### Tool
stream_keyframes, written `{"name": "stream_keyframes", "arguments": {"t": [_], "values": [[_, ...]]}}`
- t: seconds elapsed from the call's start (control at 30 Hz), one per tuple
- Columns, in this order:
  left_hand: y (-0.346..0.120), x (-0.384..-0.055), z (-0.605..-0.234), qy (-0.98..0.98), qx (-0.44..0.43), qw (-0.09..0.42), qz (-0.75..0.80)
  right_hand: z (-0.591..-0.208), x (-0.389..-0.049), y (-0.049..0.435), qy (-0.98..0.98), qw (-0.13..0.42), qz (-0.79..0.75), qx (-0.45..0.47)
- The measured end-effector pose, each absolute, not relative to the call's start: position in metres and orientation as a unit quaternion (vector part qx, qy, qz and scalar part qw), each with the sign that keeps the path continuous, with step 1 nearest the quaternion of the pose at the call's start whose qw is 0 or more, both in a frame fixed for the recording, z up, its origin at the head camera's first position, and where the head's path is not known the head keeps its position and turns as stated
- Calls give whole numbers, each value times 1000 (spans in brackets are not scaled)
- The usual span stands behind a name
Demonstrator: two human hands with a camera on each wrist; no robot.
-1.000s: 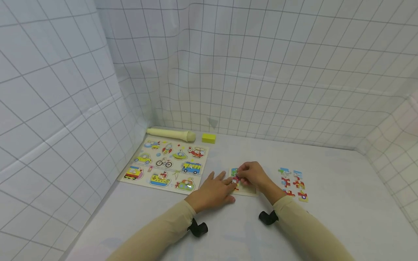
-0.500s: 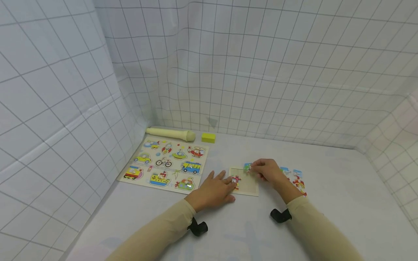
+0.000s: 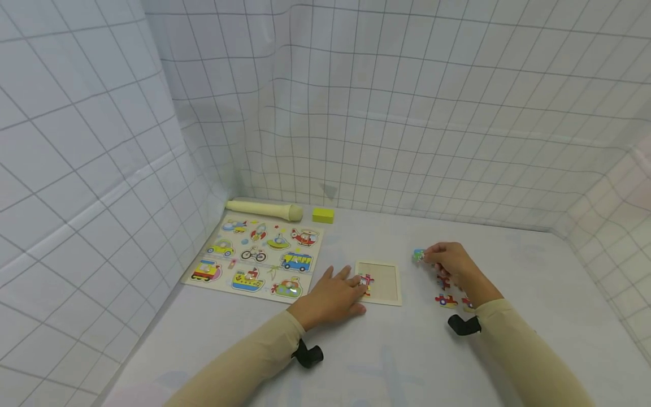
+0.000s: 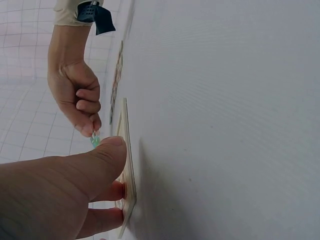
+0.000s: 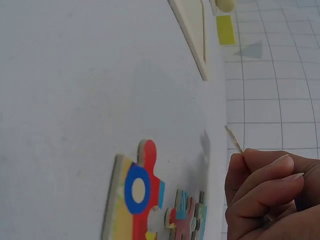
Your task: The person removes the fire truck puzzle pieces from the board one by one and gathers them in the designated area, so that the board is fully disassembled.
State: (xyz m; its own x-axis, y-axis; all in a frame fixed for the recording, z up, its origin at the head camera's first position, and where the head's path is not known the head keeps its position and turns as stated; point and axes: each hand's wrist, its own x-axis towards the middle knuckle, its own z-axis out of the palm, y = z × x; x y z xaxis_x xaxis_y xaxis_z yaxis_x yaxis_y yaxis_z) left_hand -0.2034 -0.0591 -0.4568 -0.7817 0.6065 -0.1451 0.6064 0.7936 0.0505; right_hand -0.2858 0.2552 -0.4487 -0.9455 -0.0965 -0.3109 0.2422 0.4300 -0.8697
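In the head view my left hand [image 3: 333, 297] lies with fingers spread at the left side of a small wooden puzzle tray [image 3: 398, 282]. Its fingertips rest on the tray beside a pink-and-red puzzle piece [image 3: 367, 278], which they partly cover. To the right, my right hand [image 3: 452, 264] pinches a blue-and-green puzzle piece [image 3: 419, 255] between thumb and forefinger, raised above the table in the right wrist view. Several loose puzzle pieces [image 3: 446, 301] lie under and in front of that hand, some hidden by it. One with a blue wheel [image 5: 137, 190] shows close up.
A large vehicle puzzle board [image 3: 264, 257] lies left of my left hand. Behind it are a pale yellow microphone-shaped stick [image 3: 264, 210] and a yellow block [image 3: 322, 215]. Grid-patterned curtains [image 3: 386, 124] enclose the table at the back and sides.
My right hand has lifted the blue-and-green puzzle piece out of the tray and carried it right, towards the loose pieces. My left hand has stayed at the tray.
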Motion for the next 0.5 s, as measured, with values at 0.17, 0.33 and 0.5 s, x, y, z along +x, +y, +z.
{"name": "stream_keyframes", "arguments": {"t": [0.17,0.33,0.5], "values": [[-60,-203,-456,943,323,78,2,-455,-286,252,844,168,-506,54],[-60,-203,-456,943,323,80,2,-459,-284,249,872,149,-464,40],[-61,-203,-457,943,323,81,2,-457,-281,247,890,125,-438,20]]}}
